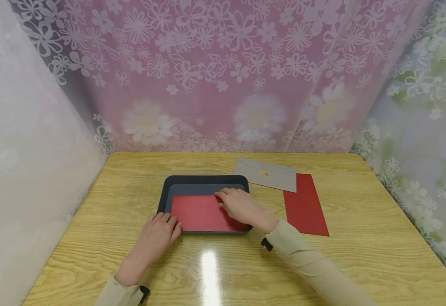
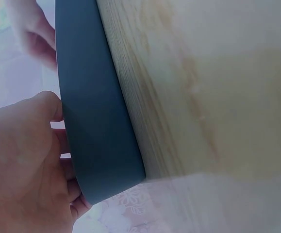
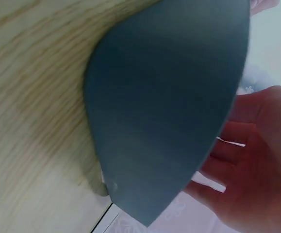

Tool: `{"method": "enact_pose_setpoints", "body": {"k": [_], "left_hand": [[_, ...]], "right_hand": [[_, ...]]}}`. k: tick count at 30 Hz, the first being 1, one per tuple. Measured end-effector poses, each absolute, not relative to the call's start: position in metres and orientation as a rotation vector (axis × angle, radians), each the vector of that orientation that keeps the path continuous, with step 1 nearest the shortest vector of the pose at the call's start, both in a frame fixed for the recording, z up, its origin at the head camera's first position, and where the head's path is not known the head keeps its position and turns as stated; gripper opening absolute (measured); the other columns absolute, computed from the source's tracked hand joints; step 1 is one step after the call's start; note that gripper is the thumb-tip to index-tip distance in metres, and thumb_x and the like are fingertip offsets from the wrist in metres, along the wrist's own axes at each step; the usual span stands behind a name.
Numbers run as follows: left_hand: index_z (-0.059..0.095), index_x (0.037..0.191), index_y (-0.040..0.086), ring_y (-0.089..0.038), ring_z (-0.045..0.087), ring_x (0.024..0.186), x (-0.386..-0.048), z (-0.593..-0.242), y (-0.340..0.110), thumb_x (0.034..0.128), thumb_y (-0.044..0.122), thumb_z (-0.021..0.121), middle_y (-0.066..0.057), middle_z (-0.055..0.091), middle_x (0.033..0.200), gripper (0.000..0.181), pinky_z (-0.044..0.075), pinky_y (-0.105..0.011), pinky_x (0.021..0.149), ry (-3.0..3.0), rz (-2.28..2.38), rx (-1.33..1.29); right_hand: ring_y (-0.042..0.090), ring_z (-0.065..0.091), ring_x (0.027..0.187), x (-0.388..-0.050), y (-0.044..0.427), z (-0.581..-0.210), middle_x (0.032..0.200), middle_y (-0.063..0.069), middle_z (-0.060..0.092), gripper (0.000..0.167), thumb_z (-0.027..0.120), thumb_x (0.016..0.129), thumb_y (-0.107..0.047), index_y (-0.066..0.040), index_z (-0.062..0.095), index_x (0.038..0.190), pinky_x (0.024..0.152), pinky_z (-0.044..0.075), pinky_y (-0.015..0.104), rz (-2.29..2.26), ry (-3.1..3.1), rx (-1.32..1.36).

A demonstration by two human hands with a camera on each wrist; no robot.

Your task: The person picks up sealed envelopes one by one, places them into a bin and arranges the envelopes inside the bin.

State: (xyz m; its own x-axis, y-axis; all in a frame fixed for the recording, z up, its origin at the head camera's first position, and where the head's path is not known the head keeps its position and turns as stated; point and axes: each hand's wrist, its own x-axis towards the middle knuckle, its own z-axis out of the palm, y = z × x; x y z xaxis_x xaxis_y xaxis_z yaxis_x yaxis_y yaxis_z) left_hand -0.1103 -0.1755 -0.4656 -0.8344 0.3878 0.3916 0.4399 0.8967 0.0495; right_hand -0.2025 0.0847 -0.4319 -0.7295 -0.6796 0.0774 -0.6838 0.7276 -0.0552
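Note:
A flat red envelope or paper piece point(image 1: 201, 212) lies within a dark blue-grey rectangular tray point(image 1: 204, 179) on the table. My right hand point(image 1: 242, 207) reaches over the tray's right side, its fingers touching the red piece's far edge and top face. At the tray's near left corner, my left hand point(image 1: 158, 233) rests with its fingertips by the red piece's left end. In the left wrist view the tray's wall point(image 2: 96, 107) hides those fingertips. The right wrist view shows the right fingers point(image 3: 227, 148) extended behind the tray wall point(image 3: 164, 97), their tips hidden.
Right of the tray, a grey envelope point(image 1: 276, 177) with a small yellowish sticker overlaps another red piece point(image 1: 306, 208). All of it lies on a wood-grain table point(image 1: 360, 255). Flowered pink cloth point(image 1: 207, 85) hangs behind, with pale cloth on both sides.

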Motion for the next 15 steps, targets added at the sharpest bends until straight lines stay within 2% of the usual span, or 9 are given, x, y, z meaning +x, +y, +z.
{"method": "enact_pose_setpoints", "body": {"k": [5, 11, 15], "left_hand": [[0.049, 0.069, 0.016, -0.018, 0.038, 0.064, -0.111, -0.466, -0.177, 0.0982, 0.021, 0.064, 0.001, 0.041, 0.066, 0.033, 0.031, -0.033, 0.066, -2.699, -0.198, -0.608], [0.047, 0.068, 0.017, -0.016, 0.034, 0.062, -0.113, -0.468, -0.178, 0.0971, 0.022, 0.065, 0.002, 0.038, 0.065, 0.034, 0.028, -0.031, 0.064, -2.659, -0.176, -0.636], [0.046, 0.068, 0.017, -0.016, 0.034, 0.061, -0.113, -0.469, -0.178, 0.0962, 0.021, 0.066, 0.003, 0.038, 0.065, 0.035, 0.028, -0.030, 0.063, -2.637, -0.176, -0.651]], "right_hand": [[0.031, 0.057, 0.125, -0.207, 0.098, -0.425, 0.128, 0.010, 0.065, 0.027, 0.066, 0.100, -0.019, -0.010, 0.068, 0.125, 0.102, 0.047, 0.050, 0.284, -2.727, 1.083], [0.029, 0.061, 0.110, -0.214, 0.127, -0.405, 0.115, 0.008, 0.068, 0.016, 0.070, 0.097, -0.015, -0.010, 0.072, 0.112, 0.095, 0.050, 0.047, 0.356, -2.557, 0.989], [0.032, 0.060, 0.110, -0.221, 0.151, -0.399, 0.115, 0.011, 0.067, 0.017, 0.069, 0.097, -0.013, -0.007, 0.071, 0.112, 0.096, 0.050, 0.046, 0.367, -2.567, 0.906]]}}
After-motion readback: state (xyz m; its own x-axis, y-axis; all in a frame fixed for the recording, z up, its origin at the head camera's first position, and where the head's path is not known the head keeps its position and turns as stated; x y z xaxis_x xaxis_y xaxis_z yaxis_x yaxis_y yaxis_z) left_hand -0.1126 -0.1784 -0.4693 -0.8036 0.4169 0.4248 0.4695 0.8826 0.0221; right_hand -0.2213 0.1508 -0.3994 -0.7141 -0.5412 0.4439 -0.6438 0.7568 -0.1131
